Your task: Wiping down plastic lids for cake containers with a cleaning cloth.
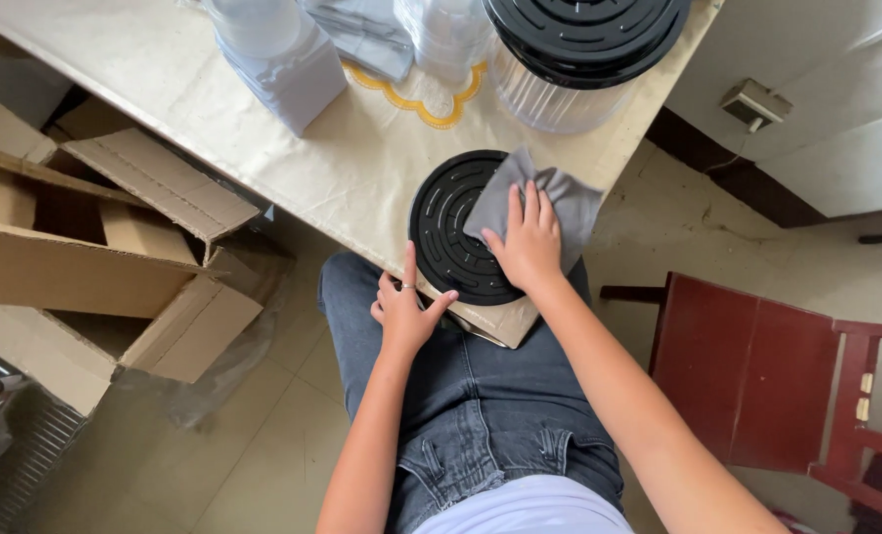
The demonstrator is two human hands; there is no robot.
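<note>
A round black ribbed lid [448, 232] lies flat at the near corner of a table [263, 138] covered in a pale cloth. My right hand [527, 240] presses flat on a grey cloth [560, 198] that lies over the lid's right side. My left hand [406, 309] is at the lid's near left rim, with the index finger and thumb touching its edge and the other fingers curled. A ring sits on one finger of that hand.
A clear ribbed container with a black lid [579, 49] stands at the table's far right. Wrapped white packages [283, 49] stand beside it. Open cardboard boxes [95, 247] sit on the floor at left, a dark red wooden chair [757, 376] at right.
</note>
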